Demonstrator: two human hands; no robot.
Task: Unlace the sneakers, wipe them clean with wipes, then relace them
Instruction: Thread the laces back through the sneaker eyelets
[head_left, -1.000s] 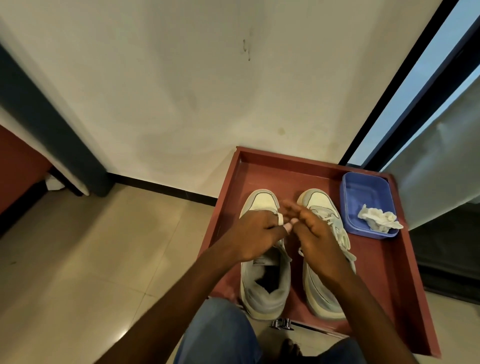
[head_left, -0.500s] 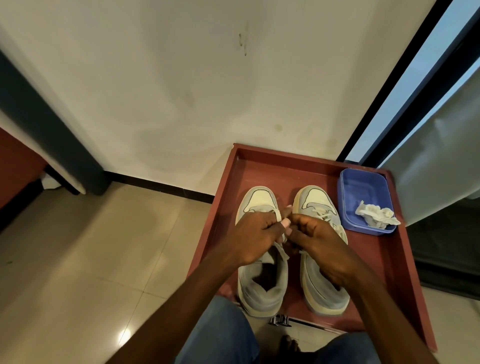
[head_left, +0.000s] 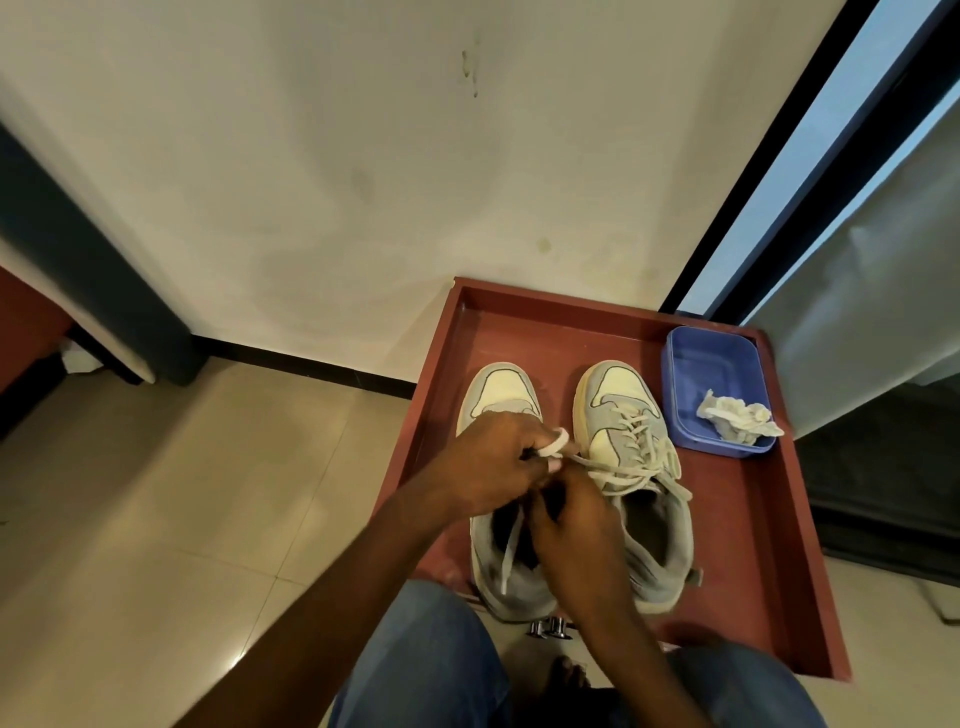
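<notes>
I am pinching a loop of white lace (head_left: 555, 446) with my left hand (head_left: 488, 470) over the left sneaker (head_left: 501, 410), my right hand (head_left: 576, 540) gripping beside it; both sneakers are sitting in the red tray (head_left: 748, 545).

Bare tray floor (head_left: 737, 525) right of sneakers (head_left: 631, 467); blue tub (head_left: 714, 384) blocks far corner, apparently touching rim.

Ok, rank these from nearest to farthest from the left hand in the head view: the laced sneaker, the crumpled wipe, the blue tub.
1. Laced sneaker, just right of the left hand.
2. Crumpled wipe, inside the tub's near end.
3. Blue tub, tray's far right corner; nearly level with the wipe.
</notes>
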